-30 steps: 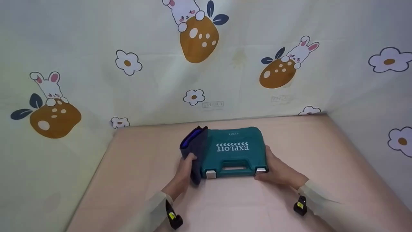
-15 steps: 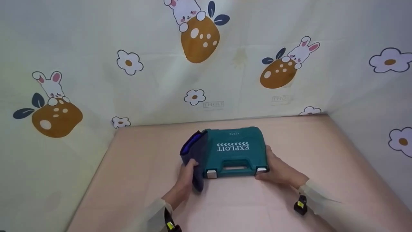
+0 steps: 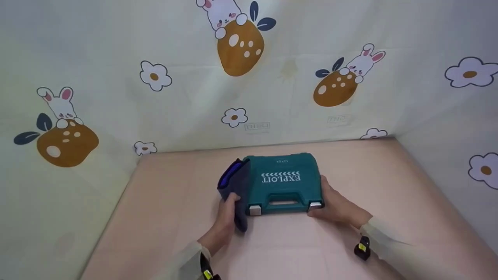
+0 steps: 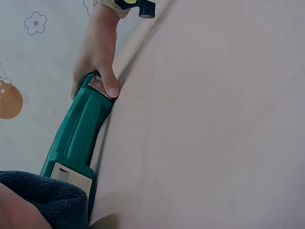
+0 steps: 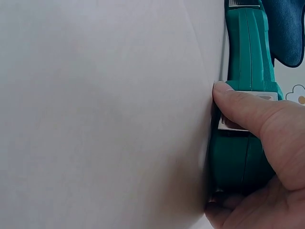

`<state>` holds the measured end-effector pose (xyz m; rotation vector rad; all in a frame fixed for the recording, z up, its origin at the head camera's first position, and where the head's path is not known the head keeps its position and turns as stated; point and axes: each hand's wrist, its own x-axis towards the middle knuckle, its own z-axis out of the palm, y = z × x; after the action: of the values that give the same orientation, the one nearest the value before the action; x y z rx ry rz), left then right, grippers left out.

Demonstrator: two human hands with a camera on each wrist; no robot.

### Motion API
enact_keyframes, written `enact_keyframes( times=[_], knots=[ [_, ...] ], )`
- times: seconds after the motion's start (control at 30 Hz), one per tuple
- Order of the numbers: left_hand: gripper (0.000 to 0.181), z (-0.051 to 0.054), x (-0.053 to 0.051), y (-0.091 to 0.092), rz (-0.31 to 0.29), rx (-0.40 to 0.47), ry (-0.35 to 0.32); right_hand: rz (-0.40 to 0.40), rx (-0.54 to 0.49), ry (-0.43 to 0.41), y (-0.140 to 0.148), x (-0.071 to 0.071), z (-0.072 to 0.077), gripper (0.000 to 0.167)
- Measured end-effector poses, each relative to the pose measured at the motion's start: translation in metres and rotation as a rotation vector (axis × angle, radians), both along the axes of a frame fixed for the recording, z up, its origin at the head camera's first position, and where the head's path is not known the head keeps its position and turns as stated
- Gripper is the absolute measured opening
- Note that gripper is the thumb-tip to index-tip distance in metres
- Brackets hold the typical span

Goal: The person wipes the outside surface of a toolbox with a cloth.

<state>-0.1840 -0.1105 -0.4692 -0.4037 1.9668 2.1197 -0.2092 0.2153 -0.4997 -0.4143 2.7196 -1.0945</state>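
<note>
A teal plastic tool case (image 3: 284, 182) marked EXPLOIT lies flat on the table, its handle and two silver latches facing me. My right hand (image 3: 340, 204) grips the case's right front corner, thumb by the latch (image 5: 248, 112). On the case's left side, my left hand (image 3: 225, 216) holds a folded dark blue cloth (image 3: 236, 186) with a bright blue inner layer. The cloth lies against that side and hangs down past the front corner. In the left wrist view the fuzzy cloth (image 4: 52, 198) partly covers the near latch. My left fingers are hidden behind the cloth.
The table (image 3: 163, 194) has a pale pink cover. Behind it and at both sides hangs a whitish curtain (image 3: 186, 89) printed with rabbits and flowers. Each wrist wears a black strap with a small camera mount (image 3: 362, 248).
My left hand and the cloth have slid slightly toward me along the case's left side, mostly in the first half second. The case and my right hand stay in place.
</note>
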Motion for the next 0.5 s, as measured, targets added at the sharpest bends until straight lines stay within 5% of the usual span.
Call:
enact_keyframes(
  times=[0.5],
  knots=[
    [0.084, 0.0, 0.0, 0.012, 0.052, 0.075, -0.006, -0.005, -0.012, 0.002, -0.003, 0.003, 0.002, 0.123]
  ],
)
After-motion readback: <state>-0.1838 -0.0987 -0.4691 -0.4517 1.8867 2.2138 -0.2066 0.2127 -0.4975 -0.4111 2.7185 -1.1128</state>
